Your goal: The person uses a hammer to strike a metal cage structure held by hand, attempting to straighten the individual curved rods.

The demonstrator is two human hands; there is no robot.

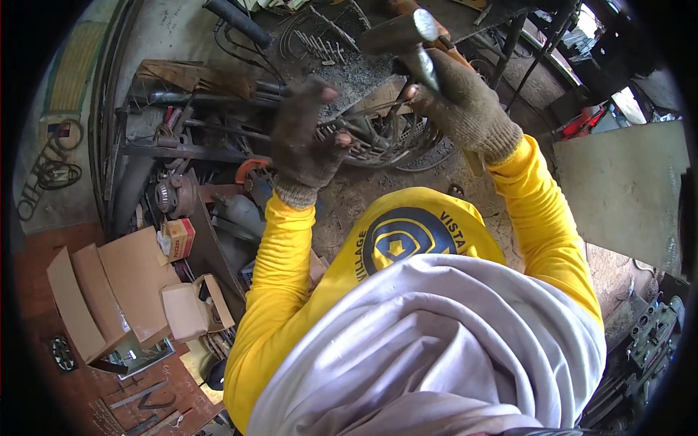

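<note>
My left hand (302, 145), in a brown knit glove with bare fingertips, is raised at centre left. Its thumb and fingers are spread, with nothing visible between them, and motion blurs it a little. My right hand (469, 105), gloved the same way, is closed around a hammer (422, 30) whose round, shiny face points up and to the right. Below and between the hands lies a curved, slotted metal piece (374, 149) among wire loops. My right hand and the hammer cover part of the bench behind them.
Grey filings and short metal rods (320, 47) lie ahead on the work surface. A metal rack with bars (189, 151) stands at left, near an open cardboard box (123, 291). At right are a pale flat sheet (625, 192) and metal machine parts (647, 334).
</note>
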